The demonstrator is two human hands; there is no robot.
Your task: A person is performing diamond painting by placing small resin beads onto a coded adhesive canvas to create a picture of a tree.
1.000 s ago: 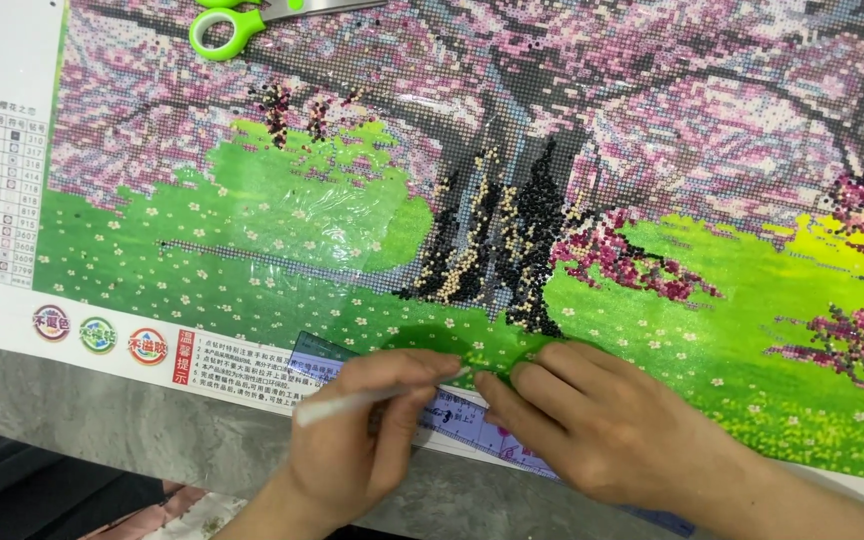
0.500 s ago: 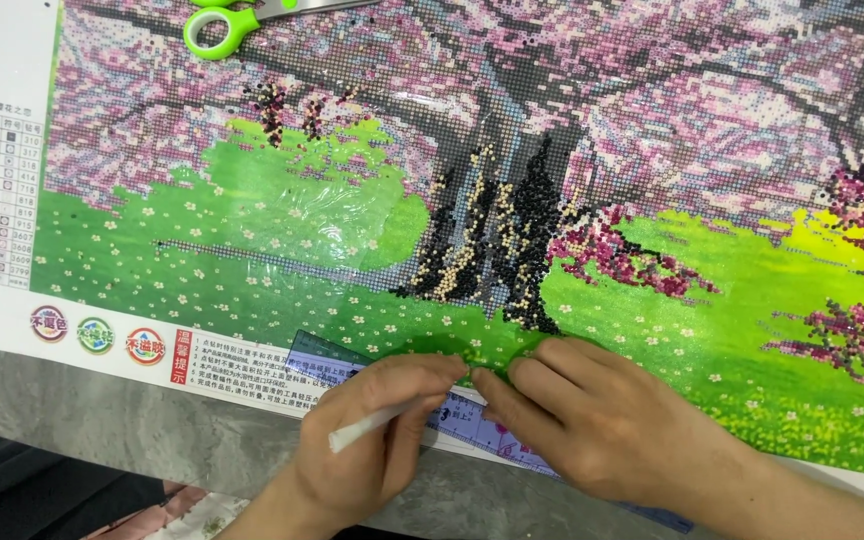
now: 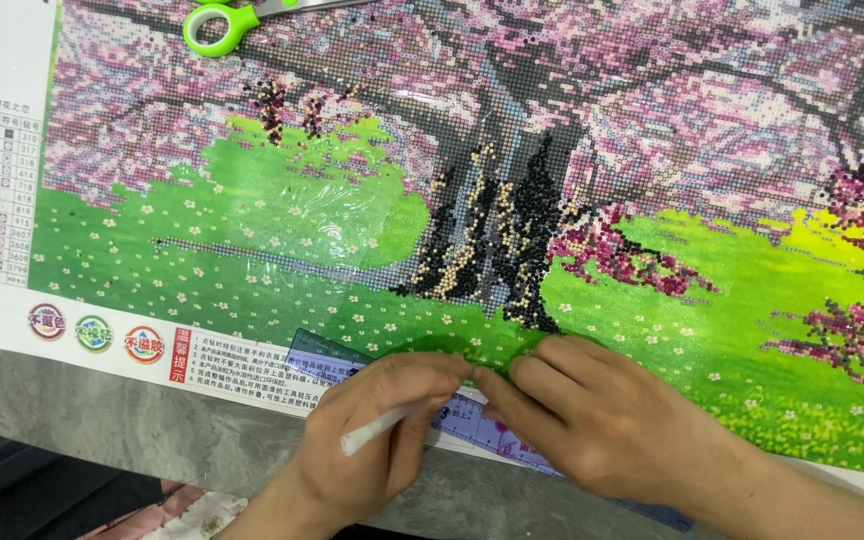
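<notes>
Left hand (image 3: 367,440) grips white pen (image 3: 377,429); right hand (image 3: 592,420) touches ruler (image 3: 472,415).

Beaded canvas (image 3: 652,300), glossy film, matt stone.
Above the left hand (image 3: 372,440), crinkled clear film (image 3: 302,215) shines; below it, grey tabletop (image 3: 132,430) looks dull, smooth.

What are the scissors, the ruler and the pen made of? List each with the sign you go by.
Scissors: glossy lime-green plastic handles; the blades look like bare grey metal.
Ruler: clear blue-tinted plastic, most likely, since the print beneath shows through it.
Pen in the left hand: a smooth white barrel, probably plastic; its tip is hidden by the fingers.
</notes>
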